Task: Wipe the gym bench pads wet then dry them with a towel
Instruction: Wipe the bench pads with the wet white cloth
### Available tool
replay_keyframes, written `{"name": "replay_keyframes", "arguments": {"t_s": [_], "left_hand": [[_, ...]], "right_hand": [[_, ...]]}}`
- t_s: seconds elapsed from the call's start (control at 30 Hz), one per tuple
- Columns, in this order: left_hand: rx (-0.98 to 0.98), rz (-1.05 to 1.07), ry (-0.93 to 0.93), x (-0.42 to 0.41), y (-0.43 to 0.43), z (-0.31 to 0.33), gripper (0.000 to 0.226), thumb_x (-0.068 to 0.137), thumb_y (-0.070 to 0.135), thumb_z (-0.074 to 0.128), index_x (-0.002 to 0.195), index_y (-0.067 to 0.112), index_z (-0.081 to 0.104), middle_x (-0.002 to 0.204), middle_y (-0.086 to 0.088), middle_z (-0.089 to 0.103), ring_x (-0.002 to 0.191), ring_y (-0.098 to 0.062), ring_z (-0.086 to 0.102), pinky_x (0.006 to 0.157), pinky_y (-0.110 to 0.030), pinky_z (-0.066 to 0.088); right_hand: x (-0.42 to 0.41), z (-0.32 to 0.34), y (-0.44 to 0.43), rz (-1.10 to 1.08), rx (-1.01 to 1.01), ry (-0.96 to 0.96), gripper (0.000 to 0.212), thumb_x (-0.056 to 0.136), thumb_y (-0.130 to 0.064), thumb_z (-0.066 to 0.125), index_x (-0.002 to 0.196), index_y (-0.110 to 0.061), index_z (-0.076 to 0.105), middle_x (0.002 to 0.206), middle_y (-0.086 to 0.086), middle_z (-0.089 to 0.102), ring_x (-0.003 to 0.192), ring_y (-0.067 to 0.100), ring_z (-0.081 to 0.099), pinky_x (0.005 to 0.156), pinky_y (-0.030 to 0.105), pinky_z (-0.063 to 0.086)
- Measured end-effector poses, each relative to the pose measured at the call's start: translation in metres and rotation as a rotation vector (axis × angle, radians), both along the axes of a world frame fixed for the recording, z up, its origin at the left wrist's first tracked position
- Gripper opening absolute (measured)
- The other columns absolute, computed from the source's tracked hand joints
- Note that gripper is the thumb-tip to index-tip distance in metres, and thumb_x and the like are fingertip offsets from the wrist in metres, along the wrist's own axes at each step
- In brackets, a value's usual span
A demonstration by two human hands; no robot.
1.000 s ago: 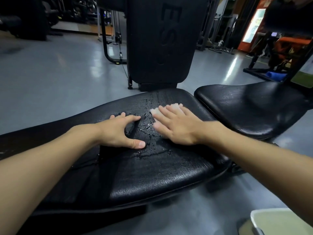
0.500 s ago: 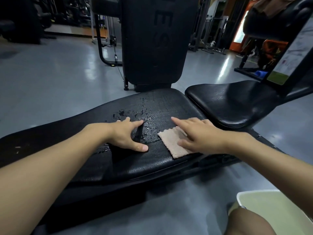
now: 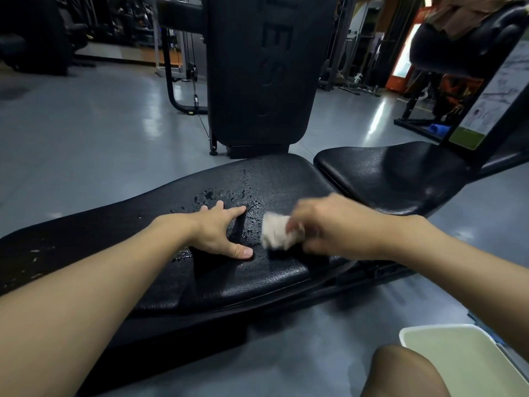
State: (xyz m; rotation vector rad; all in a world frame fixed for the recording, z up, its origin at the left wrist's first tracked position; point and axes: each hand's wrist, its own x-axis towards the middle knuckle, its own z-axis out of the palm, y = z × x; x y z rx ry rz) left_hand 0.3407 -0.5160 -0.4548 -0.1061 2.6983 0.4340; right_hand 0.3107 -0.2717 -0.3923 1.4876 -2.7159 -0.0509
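A long black bench pad [image 3: 274,184] stretches across the middle, with water drops and wet streaks on its centre. My left hand [image 3: 220,233] lies flat on the pad, fingers spread, holding nothing. Just to its right, my right hand [image 3: 323,224] is blurred and grips a small pale cloth [image 3: 276,234], bunched up and lifted slightly off the pad near its front edge. A second black seat pad [image 3: 392,173] sits to the right, separated by a narrow gap.
A tall black machine housing [image 3: 257,73] stands right behind the bench. A pale basin [image 3: 458,359] sits on the grey floor at the lower right, beside my knee [image 3: 400,373]. A brown towel [image 3: 463,12] hangs over an upright pad at the top right.
The cloth lay flat under my right fingers half a second ago; now my right hand has gathered it into a bunch and lifted it. My left hand stays pressed in place.
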Motion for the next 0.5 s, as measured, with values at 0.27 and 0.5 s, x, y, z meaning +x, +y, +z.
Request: {"name": "replay_keyframes", "arguments": {"t_s": [0.27, 0.5], "left_hand": [[0.087, 0.023, 0.066, 0.005, -0.027, 0.024, 0.104, 0.074, 0.052, 0.078, 0.155, 0.029, 0.016, 0.142, -0.007, 0.048, 0.084, -0.009, 0.057, 0.088, -0.026, 0.043], [-0.035, 0.003, 0.038, 0.003, -0.044, -0.008, 0.131, 0.049, 0.094, 0.055, 0.155, 0.039, 0.0, 0.164, -0.014, -0.003, 0.151, -0.032, -0.004, 0.122, -0.046, 0.007]], "right_hand": [[0.021, -0.05, -0.021, -0.16, 0.125, 0.012, 0.083, 0.092, -0.063, -0.012, 0.153, -0.022, 0.026, 0.164, 0.01, 0.018, 0.151, 0.029, 0.013, 0.121, 0.047, 0.014], [-0.029, -0.065, -0.057, -0.238, 0.149, -0.02, 0.077, 0.091, -0.063, -0.009, 0.158, -0.026, 0.004, 0.167, 0.005, 0.0, 0.153, 0.025, -0.003, 0.122, 0.046, 0.0]]}}
